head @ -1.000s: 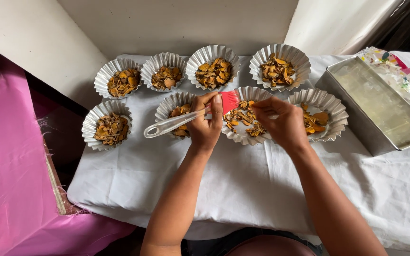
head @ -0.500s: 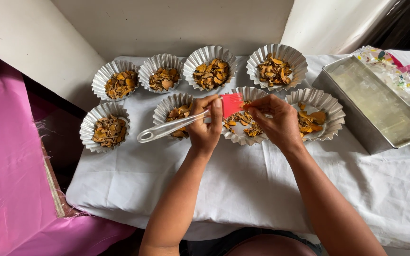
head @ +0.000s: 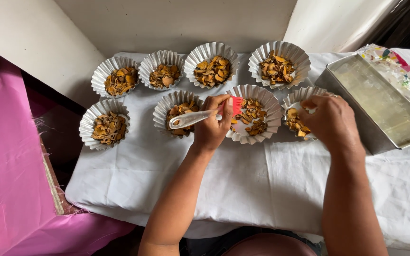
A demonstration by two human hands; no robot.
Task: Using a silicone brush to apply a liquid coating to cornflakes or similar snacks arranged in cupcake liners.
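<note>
Brush over the chips
Left hand (head: pixel 210 128) fingers pinch a white-handled red silicone brush (head: pixel 205 115); right hand (head: pixel 330 121) fingers curl on a fluted foil cup (head: pixel 304 97).

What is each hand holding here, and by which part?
The left hand grips a red-bristled pastry brush near its head. The right hand touches a foil cup; any grip is hidden.

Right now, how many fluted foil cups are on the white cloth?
8. Back row: four. Front row: far left, by left hand, centre, under right hand.

Red-bristled white brush (head: pixel 205 115), over fluted cup (head: pixel 255 114)
</note>
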